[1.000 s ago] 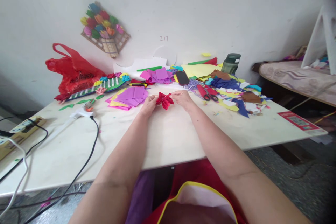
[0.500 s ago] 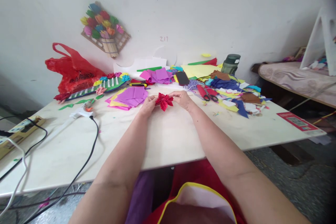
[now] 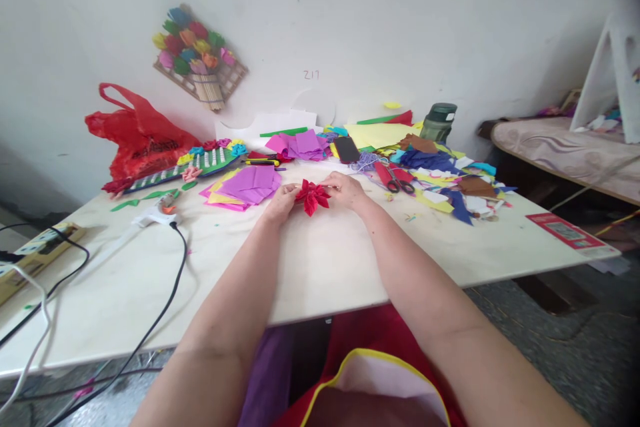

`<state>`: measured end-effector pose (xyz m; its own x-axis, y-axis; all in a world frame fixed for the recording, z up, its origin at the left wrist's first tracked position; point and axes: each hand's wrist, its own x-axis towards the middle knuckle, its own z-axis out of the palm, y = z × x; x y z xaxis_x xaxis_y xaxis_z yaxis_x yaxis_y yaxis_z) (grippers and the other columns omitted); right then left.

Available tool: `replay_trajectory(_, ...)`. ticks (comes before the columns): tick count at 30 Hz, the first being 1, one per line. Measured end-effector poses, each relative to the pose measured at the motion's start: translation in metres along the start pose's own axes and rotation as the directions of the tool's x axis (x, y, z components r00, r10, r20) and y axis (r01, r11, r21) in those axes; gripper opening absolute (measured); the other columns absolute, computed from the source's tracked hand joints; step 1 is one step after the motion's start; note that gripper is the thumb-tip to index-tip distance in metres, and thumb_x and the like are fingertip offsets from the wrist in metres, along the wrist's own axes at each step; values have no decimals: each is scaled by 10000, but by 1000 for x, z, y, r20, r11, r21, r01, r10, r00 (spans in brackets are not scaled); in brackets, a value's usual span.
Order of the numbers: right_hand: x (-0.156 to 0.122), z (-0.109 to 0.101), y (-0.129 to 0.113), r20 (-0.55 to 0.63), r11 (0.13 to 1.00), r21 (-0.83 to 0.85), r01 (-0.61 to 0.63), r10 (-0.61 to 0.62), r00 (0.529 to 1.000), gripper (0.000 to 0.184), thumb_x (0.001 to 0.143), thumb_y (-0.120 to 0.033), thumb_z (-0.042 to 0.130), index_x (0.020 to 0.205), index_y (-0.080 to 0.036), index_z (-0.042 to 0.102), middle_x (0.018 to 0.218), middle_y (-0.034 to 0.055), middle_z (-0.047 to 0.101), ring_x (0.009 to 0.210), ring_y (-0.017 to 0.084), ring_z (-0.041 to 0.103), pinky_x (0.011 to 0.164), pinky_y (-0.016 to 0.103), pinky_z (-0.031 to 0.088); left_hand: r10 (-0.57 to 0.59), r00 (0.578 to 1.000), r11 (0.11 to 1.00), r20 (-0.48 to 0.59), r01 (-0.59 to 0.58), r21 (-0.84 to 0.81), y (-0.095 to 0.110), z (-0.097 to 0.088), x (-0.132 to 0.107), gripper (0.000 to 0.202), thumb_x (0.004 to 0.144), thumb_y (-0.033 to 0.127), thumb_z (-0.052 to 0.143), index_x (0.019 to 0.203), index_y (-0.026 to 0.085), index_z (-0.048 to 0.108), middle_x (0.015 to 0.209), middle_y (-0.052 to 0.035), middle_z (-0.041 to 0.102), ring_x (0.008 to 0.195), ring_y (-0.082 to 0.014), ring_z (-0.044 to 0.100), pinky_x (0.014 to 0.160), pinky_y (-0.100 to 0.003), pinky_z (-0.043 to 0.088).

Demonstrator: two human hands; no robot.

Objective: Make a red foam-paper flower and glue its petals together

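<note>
A red paper flower (image 3: 313, 197) with pointed petals is held just above the white table (image 3: 330, 260), between my two hands. My left hand (image 3: 284, 201) grips it from the left, fingers closed at its edge. On the other side, my right hand (image 3: 346, 189) has thumb and fingers pinched together at the flower's upper right petal. Left of my hands lies a pile of purple, pink and yellow paper sheets (image 3: 250, 187). Scissors (image 3: 399, 181) rest to the right on red paper.
A white glue gun (image 3: 157, 215) with a black cord lies at the left, near a power strip (image 3: 43, 253). Further back are a red plastic bag (image 3: 143, 140), a phone (image 3: 346, 149) and a green bottle (image 3: 439, 123). Coloured paper scraps (image 3: 440, 177) cover the right back.
My right fingers have shifted slightly at the flower's right edge, and the flower's petals sit at a slightly different angle. My left hand stays on it.
</note>
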<state>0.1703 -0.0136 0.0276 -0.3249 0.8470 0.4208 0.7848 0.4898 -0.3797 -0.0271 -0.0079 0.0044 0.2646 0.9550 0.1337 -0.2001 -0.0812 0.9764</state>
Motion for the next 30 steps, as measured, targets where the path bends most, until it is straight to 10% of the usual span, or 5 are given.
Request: replay_trajectory(30, -4, -2, -19, -2, 963, -237, 129, -133, 991, 294, 896, -213, 493, 998, -281, 760, 977, 33, 750, 964, 192, 630, 648, 272, 372, -105, 994, 990, -38, 101, -95, 3, 0, -2, 154, 666, 272, 728, 620, 149, 649, 609, -43, 660, 562, -142, 599, 607, -268, 491)
